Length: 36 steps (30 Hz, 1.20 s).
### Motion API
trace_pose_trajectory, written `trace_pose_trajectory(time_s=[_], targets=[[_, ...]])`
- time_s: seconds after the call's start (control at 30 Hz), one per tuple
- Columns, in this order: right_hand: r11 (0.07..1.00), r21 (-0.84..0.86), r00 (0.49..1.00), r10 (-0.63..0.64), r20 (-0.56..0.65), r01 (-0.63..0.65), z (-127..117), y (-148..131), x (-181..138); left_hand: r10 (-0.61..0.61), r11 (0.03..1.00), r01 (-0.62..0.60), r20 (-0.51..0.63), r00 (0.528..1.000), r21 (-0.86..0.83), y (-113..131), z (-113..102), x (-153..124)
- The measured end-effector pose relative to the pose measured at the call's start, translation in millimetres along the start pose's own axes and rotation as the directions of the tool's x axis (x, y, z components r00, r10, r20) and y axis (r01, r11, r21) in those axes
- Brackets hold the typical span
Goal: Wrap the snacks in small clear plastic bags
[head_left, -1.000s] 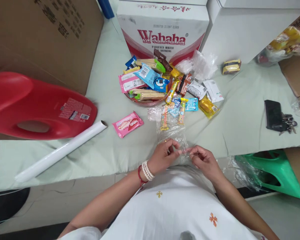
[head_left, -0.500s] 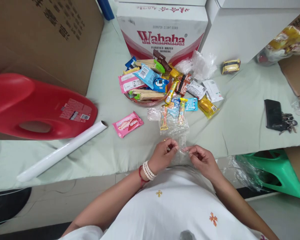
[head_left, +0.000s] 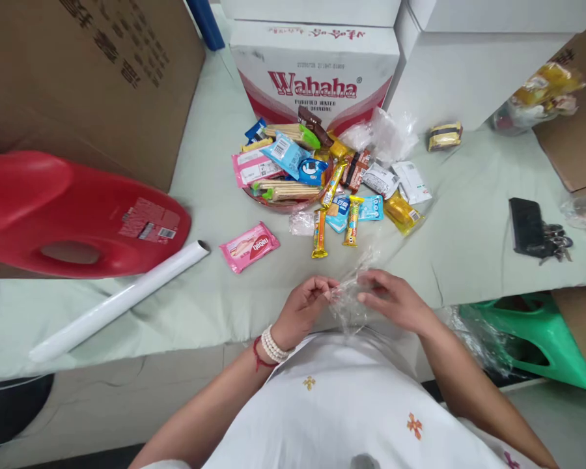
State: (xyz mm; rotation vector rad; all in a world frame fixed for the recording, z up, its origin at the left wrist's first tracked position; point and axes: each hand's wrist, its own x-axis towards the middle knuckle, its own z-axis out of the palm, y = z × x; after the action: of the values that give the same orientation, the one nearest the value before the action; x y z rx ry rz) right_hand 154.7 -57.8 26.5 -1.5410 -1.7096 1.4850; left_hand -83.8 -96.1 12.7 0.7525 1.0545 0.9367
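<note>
My left hand (head_left: pixel 306 307) pinches a clear plastic bag (head_left: pixel 348 307) between thumb and fingers at the table's front edge. On the bag's other side, my right hand (head_left: pixel 394 301) has its thumb and fingers apart, the fingertips beside or touching the film. Just beyond the bag lie two slim yellow snack packets (head_left: pixel 319 233) and a blue packet (head_left: pixel 338 212). A pink wafer packet (head_left: pixel 249 246) is flat on the cloth to the left. Farther back, a bowl (head_left: pixel 278 204) is heaped with wrapped snacks.
A red jug (head_left: pixel 102 202) and a white tube (head_left: pixel 122 299) lie on the left. Behind the snacks stands a white-and-red water carton (head_left: pixel 317 71). A black case with keys (head_left: pixel 532 225) lies on the right, above a green stool (head_left: pixel 551 339).
The clear bag has come off the yellow packets towards me and is now crumpled between my hands. My right hand's fingers have moved from a pinch to apart.
</note>
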Motion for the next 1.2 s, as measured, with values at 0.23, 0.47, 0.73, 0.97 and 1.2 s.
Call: trace_pose_trajectory(time_s=[0.23,0.47,0.73,0.97,1.2], targets=[[0.951,0.279,0.983,0.163,-0.081,-0.134,33,-6,21,-0.084,0.963,0.032,-0.186,0.979,-0.269,0,-6,5],[0.997,0.018,0.981,0.073,-0.181,-0.071,18,-22,18,0.048,0.985,-0.059,-0.070,0.996,-0.165,12,20,17],[0.990,0.112,0.984,0.100,-0.147,-0.084,-6,-19,10,0.283,0.905,-0.187,-0.213,0.935,0.383,10,26,53],[0.963,0.237,0.961,0.177,-0.211,-0.125,-24,1,-21,0.153,0.981,-0.113,-0.278,0.948,0.157,1,7,60],[0.991,-0.128,0.995,-0.051,-0.081,0.040,-42,9,-31,0.117,0.978,-0.087,-0.154,0.981,0.191,-12,19,43]])
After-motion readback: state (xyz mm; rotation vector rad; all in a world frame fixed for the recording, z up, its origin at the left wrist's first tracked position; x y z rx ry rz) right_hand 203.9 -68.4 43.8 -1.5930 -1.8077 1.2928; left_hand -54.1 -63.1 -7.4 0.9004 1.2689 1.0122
